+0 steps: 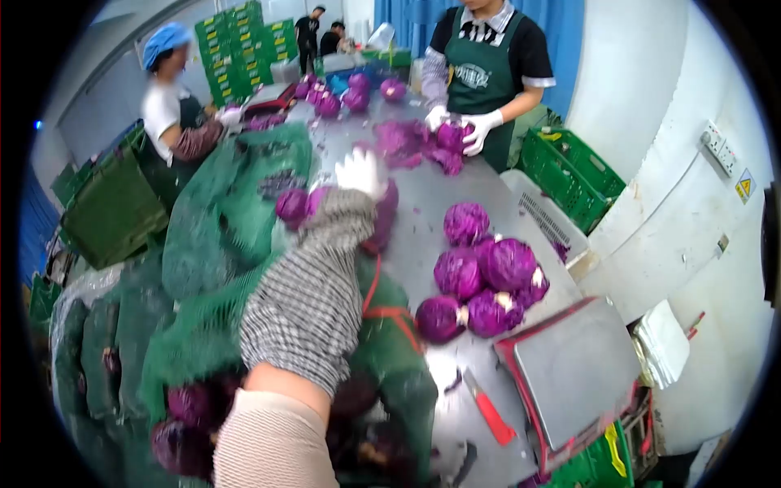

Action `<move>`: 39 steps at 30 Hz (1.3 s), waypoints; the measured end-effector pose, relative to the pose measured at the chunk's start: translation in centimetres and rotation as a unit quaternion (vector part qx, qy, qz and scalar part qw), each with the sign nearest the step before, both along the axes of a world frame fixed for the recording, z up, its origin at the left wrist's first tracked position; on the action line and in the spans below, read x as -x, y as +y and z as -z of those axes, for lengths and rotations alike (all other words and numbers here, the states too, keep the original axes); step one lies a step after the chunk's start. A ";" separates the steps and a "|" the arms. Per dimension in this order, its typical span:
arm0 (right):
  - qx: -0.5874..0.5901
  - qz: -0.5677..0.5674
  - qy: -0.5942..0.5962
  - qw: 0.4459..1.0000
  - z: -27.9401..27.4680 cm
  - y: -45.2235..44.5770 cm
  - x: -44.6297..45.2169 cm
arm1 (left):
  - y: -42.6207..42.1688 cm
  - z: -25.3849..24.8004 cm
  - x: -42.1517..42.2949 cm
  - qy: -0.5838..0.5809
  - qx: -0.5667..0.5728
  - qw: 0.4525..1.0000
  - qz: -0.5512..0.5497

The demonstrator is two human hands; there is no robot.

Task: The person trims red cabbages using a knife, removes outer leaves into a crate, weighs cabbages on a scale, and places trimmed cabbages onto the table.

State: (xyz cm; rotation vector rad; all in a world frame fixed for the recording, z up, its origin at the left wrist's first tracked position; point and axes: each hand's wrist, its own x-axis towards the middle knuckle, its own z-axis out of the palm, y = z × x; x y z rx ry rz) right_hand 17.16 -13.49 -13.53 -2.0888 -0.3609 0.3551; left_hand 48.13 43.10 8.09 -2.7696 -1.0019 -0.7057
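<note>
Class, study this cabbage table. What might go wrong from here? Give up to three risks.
1. The knife lies loose on the table, so a hand reaching past could be cut.
2. The piled cabbages sit close to the table's edge; one might roll off.
3. The checked sleeve passes over the green net and may snag on its mesh.
</note>
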 end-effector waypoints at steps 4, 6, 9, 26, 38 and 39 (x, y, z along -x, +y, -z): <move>0.131 -0.143 -0.273 0.942 -2.0 0.0 -1.1 | -2.8 -8.3 9.2 -0.004 0.104 0.983 0.149; -0.051 -0.077 0.033 0.995 -1.7 0.1 -1.0 | -7.9 -12.5 17.1 -0.019 0.213 0.955 0.207; -0.236 0.038 0.195 0.951 -4.4 0.6 0.1 | -12.2 -13.0 27.4 -0.050 0.337 0.893 0.295; -0.173 -0.113 0.161 0.965 -18.4 4.0 3.0 | -31.0 5.5 35.8 0.192 0.184 0.929 0.258; -0.109 -0.109 -0.015 0.988 -1.7 2.0 -0.4 | -31.4 6.5 37.4 0.194 0.204 0.827 0.486; -0.148 -0.110 0.015 0.983 -1.1 1.7 -0.3 | -31.4 7.0 37.1 0.179 0.212 0.825 0.493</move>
